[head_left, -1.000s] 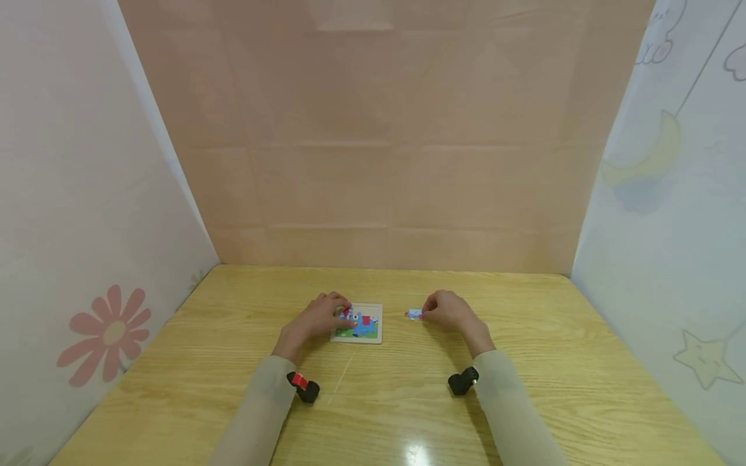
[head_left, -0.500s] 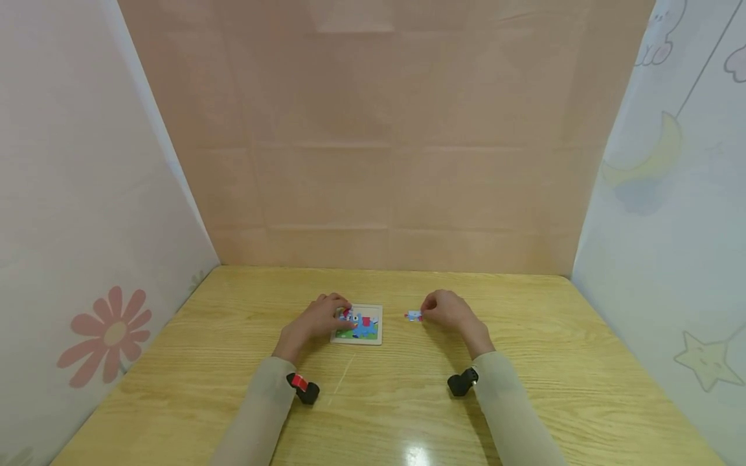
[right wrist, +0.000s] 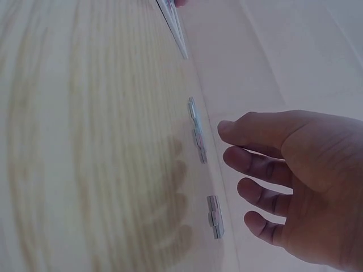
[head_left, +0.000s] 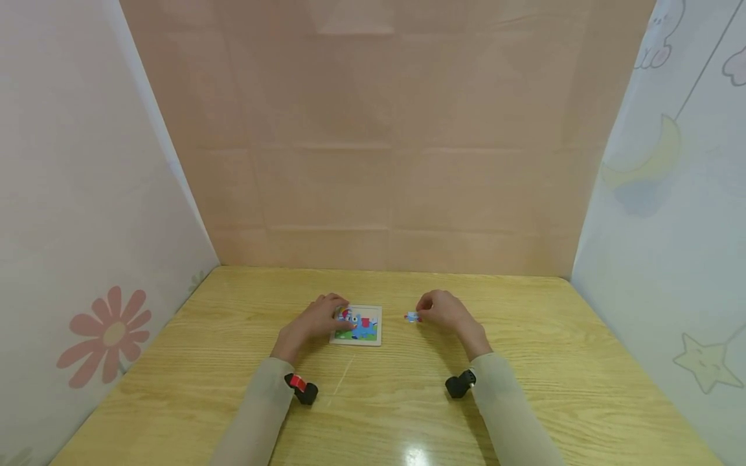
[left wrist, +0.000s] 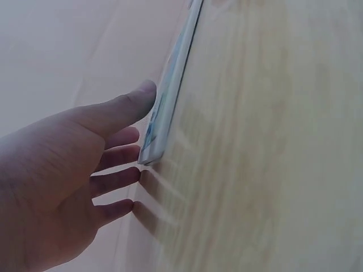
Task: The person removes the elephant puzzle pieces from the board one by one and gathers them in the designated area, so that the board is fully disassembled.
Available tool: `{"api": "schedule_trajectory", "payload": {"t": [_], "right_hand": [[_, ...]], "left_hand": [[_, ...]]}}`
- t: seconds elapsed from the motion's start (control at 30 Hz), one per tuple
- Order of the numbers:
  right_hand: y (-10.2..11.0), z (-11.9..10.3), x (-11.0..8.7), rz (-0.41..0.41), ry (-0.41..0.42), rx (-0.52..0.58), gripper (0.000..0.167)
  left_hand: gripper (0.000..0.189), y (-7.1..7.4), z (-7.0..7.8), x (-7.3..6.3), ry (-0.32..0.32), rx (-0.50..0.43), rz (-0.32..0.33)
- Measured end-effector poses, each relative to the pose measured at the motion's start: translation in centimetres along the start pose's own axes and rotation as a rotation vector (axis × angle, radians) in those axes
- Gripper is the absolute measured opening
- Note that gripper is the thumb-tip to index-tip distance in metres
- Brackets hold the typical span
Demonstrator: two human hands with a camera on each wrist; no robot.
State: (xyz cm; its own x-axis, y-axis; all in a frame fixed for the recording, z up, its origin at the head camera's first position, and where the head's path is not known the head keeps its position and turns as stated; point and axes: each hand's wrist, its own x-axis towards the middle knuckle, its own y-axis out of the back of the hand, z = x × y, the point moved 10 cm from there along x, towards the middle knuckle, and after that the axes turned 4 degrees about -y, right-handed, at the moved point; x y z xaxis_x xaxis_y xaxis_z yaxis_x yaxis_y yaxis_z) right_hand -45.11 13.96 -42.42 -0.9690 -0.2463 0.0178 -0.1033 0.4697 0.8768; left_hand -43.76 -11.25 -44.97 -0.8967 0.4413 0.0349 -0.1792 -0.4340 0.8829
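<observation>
In the head view my left hand (head_left: 317,317) lies at the left side of a small framed jigsaw puzzle (head_left: 366,331) with a blue animal picture. Its thumb (left wrist: 133,105) reaches over the picture, and the relaxed fingers spread along the left edge; whether they press on it is unclear. Right of the board, my right hand (head_left: 445,309) hovers with loosely bent fingers by some blue, white and red puzzle pieces (head_left: 412,317). The right wrist view shows thin puzzle pieces (right wrist: 199,144) flat on the table and another puzzle piece (right wrist: 215,218) nearer the fingers, apart from the hand.
A wood-grain table (head_left: 373,401) carries everything. Behind it rises a tan paper backdrop (head_left: 379,162), with pale patterned panels (head_left: 658,213) at both sides. Each sleeve bears a small black wrist camera (head_left: 460,384).
My right hand has shifted slightly left and now covers more of the pieces beside it. The left hand and the puzzle board stay about where they were.
</observation>
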Motion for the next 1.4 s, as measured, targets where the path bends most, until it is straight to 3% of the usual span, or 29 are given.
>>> {"api": "schedule_trajectory", "payload": {"t": [0.63, 0.93, 1.4], "right_hand": [[-0.2, -2.1, 0.0, -0.012, 0.076, 0.059, 0.007], [-0.6, -4.8, -0.1, -0.019, 0.149, 0.079, 0.007], [-1.8, -8.0, 1.1, -0.039, 0.207, 0.021, 0.006]], "left_hand": [[0.064, 0.4, -2.3, 0.0, 0.063, -0.019, 0.072], [0.065, 0.5, -2.5, 0.0, 0.072, -0.073, 0.109], [0.065, 0.8, -2.0, -0.1, 0.078, -0.063, 0.112]]}}
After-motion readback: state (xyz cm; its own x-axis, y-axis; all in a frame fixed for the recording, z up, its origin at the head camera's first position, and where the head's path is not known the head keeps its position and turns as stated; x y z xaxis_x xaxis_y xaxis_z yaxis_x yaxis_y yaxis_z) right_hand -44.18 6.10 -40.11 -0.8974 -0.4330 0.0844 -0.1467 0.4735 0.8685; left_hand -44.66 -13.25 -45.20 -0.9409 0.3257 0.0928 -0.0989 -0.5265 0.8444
